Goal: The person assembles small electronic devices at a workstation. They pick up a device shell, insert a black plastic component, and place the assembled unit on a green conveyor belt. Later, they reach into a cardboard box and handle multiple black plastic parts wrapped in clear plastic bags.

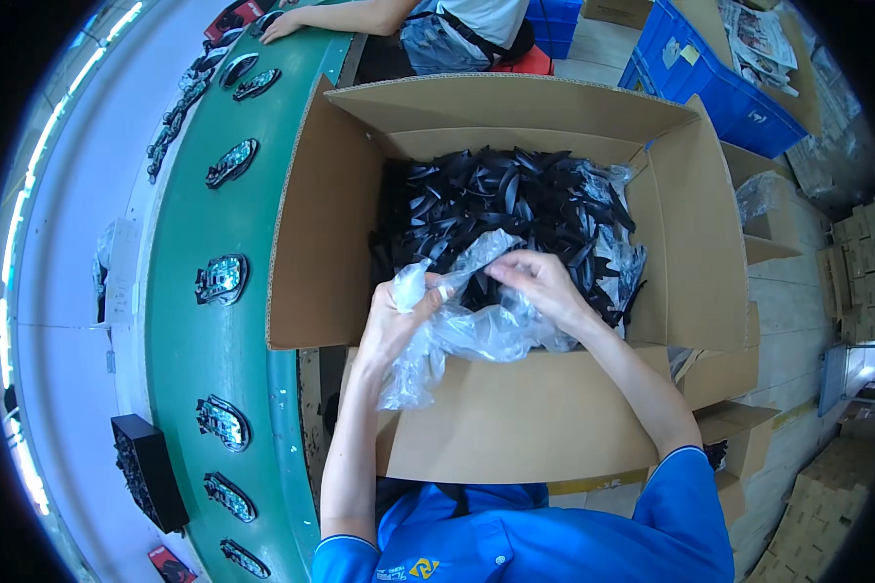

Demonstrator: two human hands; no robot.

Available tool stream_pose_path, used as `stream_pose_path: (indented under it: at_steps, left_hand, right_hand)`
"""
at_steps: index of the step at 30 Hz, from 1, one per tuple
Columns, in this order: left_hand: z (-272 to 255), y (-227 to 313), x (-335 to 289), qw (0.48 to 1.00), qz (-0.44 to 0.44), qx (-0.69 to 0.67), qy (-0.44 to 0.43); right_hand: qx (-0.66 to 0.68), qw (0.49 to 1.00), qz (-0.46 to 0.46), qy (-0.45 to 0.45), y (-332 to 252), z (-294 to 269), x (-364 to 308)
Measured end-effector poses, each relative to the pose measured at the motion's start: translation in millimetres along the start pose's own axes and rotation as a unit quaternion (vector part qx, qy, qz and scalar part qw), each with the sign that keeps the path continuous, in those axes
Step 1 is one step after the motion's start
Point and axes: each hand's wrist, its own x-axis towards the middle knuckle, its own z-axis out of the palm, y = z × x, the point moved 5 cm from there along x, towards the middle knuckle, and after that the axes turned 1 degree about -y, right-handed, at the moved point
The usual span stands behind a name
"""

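Note:
In front of me stands a large open cardboard box (pixel 710 243), its near flap folded down toward my body. Many glossy black curved plastic pieces (pixel 496 194) fill it in a loose heap. Over the near edge of the box lies a crumpled clear plastic bag (pixel 486 333), partly hanging outside. My left hand (pixel 394 311) is closed on a bunched part of this bag. My right hand (pixel 540 284) is closed at the fingertips on the bag's upper edge, above the black pieces. The bag's opening cannot be made out clearly.
To the left runs a green conveyor belt (pixel 190 340) carrying several black mouse-shaped units with exposed circuit boards (pixel 224 280). A black bin (pixel 151 473) of small parts stands beside it. Another person's arm (pixel 340 17) rests at the far end. Blue crates (pixel 715 83) and cardboard boxes (pixel 719 369) stand right.

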Motion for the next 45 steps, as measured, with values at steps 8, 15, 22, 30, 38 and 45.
stream_pose_path:
  at_steps: [8,15,22,30,38,45]
  left_hand:
    - [12.7,0.3,-4.0,0.999,-0.018,-0.010,-0.038]
    - [9.4,4.2,-6.1,0.997,-0.013,0.076,-0.029]
    - [-13.8,17.5,-4.3,0.987,0.056,0.123,0.087]
    - [12.5,15.6,-2.5,0.972,0.072,0.216,0.063]
    - [31.2,13.4,2.5,0.973,0.064,0.222,-0.002]
    - [35.7,8.6,-2.3,0.967,0.084,0.240,-0.026]
  right_hand:
    - [0.176,0.984,0.025,0.027,-12.0,-4.0,-3.1]
    - [-0.001,0.990,-0.107,0.096,-42.5,-14.9,-13.3]
    - [-0.120,0.921,-0.223,0.297,-65.7,-55.5,-26.3]
    - [-0.355,0.775,-0.268,0.449,-90.8,-163.2,-58.3]
    - [-0.727,0.654,0.115,0.173,39.1,-154.1,-57.9]
    - [-0.774,0.619,0.124,0.051,134.5,-147.2,-64.3]
